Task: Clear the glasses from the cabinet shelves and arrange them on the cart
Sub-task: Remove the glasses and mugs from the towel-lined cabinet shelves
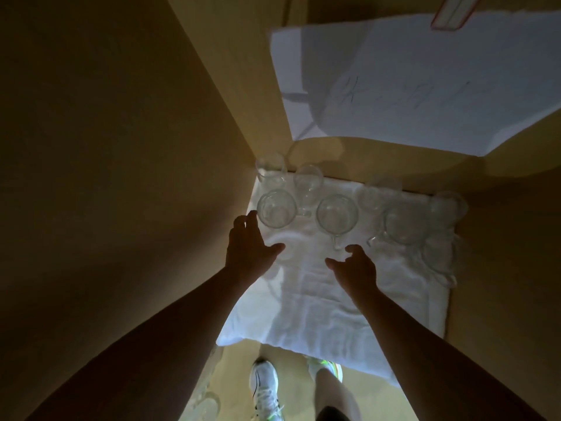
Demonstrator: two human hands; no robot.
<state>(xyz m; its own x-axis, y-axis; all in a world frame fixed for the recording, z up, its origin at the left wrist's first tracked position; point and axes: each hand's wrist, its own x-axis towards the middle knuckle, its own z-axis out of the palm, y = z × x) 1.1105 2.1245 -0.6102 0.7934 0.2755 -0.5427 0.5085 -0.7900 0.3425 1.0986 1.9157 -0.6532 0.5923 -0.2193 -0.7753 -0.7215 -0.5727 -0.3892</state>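
You have clear glass mugs standing upright, mouths up, on the white cloth [318, 299] lining the cabinet shelf. Front-left mug [275, 209] sits near the left wall; the middle mug [337, 214] points its handle toward you; more glasses [405, 221] cluster blurred at right.

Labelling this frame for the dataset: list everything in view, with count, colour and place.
clear glass mugs: about eight, some faint, transparent, standing on the cloth at the back of the shelf
white cloth liner: one, white, spread over the shelf under the mugs
tan cabinet wall: one, tan, left of the shelf
white paper sheet: one, white with faint writing, on the back panel above the mugs
white sneakers: two, white with green trim, on the floor below the shelf edge
left hand: one, fingers relaxed, at the front-left mug, contact unclear
right hand: one, fingers loosely curled, just short of the middle mug's handle
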